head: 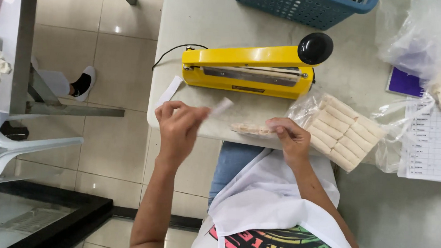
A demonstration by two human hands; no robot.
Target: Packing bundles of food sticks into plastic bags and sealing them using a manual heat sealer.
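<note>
L hand (177, 127) pinches a small clear strip (220, 107) at the table's (211, 18) front edge. R hand (292, 138) grips a bag (338, 130) of pale sticks by its neck, just in front of the yellow sealer (248, 70).

basket (307, 8): cut off by top edge | strip (220, 107) in left hand (177, 129): motion-blurred, kind unclear | form (433, 145): cut by right edge, print too small | bag (421, 34): contents unclear | right hand (291, 138): fingertips hidden

Bare forearms; white apron (267, 192) over printed T-shirt (279, 245); blue jeans (231, 162).
</note>
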